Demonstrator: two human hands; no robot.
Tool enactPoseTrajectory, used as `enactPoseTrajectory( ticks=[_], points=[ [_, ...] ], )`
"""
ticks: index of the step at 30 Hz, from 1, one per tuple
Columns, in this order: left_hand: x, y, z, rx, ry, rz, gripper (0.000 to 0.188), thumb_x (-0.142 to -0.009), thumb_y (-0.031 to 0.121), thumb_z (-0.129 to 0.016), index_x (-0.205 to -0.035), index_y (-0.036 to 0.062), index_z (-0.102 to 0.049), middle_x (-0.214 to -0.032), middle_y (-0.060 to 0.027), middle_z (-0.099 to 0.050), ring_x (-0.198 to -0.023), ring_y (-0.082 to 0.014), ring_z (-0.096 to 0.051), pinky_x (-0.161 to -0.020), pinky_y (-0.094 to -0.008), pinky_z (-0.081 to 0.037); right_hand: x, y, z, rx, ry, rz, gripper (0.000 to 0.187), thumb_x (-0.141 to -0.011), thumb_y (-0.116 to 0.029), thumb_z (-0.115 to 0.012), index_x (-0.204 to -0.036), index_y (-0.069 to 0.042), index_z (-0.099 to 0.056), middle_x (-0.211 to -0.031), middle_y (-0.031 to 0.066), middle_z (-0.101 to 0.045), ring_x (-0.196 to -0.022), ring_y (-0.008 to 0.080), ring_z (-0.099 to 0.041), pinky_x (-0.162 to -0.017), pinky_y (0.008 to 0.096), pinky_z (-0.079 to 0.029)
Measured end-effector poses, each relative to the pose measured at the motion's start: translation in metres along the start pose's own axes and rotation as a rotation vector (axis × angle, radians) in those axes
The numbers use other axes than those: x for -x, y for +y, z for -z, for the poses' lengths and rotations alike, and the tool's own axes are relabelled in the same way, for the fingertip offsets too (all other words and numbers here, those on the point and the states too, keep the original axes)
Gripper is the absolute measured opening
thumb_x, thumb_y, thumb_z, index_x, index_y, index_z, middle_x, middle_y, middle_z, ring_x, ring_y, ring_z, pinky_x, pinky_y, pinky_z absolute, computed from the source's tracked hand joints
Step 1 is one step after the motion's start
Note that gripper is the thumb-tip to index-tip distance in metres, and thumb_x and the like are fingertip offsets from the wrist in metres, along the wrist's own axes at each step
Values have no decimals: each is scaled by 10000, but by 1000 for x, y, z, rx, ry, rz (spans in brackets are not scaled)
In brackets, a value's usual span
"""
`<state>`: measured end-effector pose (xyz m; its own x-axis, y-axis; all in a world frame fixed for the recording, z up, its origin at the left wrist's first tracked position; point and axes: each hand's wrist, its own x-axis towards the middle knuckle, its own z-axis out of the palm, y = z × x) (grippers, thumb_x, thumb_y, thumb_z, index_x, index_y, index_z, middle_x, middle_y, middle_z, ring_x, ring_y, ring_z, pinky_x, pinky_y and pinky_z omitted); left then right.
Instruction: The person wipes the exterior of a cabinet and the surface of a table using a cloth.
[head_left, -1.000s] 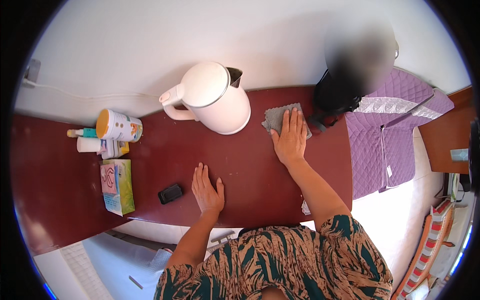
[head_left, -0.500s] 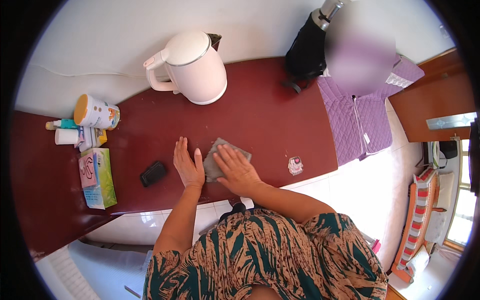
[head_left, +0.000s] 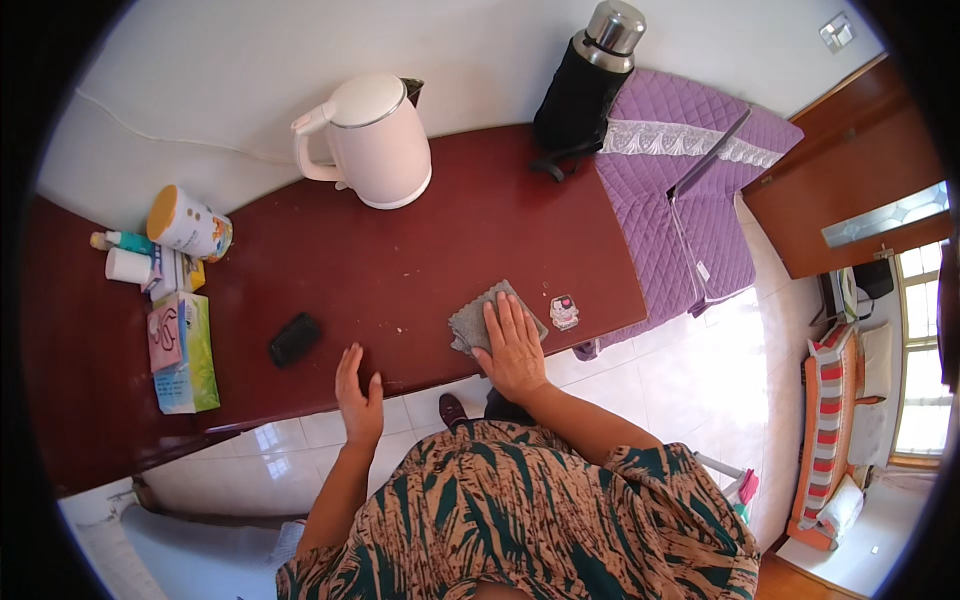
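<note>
My right hand [head_left: 514, 350] lies flat with outstretched fingers on a grey cloth [head_left: 470, 322], pressing it to the dark red tabletop [head_left: 440, 230] near the front edge. Just right of the cloth is a small pink-and-white sticker-like piece [head_left: 564, 312]. My left hand [head_left: 359, 395] is at the table's front edge, fingers extended, holding nothing. To its upper left lies a small black object [head_left: 294, 341], perhaps a wallet or phone case. Light crumbs or specks [head_left: 399, 329] dot the surface between the hands.
A pale pink electric kettle [head_left: 380, 150] stands against the wall. A black-sleeved thermos [head_left: 580, 100] is at the back right, beside a purple quilted cover [head_left: 650, 190]. On the left are a tissue box [head_left: 195, 355], a white canister [head_left: 195, 228] and small bottles [head_left: 125, 241].
My right hand has slid the cloth rightward, close to the sticker-like piece. My left hand has drawn back toward the table's front edge, away from the cloth. The view has shifted somewhat.
</note>
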<state>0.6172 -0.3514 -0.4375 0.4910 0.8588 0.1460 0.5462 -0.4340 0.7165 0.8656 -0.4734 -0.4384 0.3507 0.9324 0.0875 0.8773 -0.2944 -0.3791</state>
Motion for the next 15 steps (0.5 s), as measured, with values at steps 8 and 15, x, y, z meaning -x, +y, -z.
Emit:
enactPoseTrajectory(
  ticks=[8, 15],
  points=[
    [126, -29, 22, 237, 141, 384, 292, -946, 53, -541, -1227, -12, -586, -1170, -166, -640, -1058, -267, -633, -918, -342, -481, -10, 134, 49, 199, 150, -298, 723, -902, -378, -574, -1475, -27, -309, -1548, 209, -243, -1445, 364, -199, -1164, 485, -167],
    [311, -206, -50, -119, -293, 536, 282, -944, 167, -572, -1168, 4, -623, -911, -130, -689, -758, -196, -673, -639, -333, -533, -24, 110, 21, 173, 90, -171, 754, -884, -388, -600, -1471, -18, -307, -1533, 222, -260, -1440, 374, -204, -1162, 493, -173]
  ],
)
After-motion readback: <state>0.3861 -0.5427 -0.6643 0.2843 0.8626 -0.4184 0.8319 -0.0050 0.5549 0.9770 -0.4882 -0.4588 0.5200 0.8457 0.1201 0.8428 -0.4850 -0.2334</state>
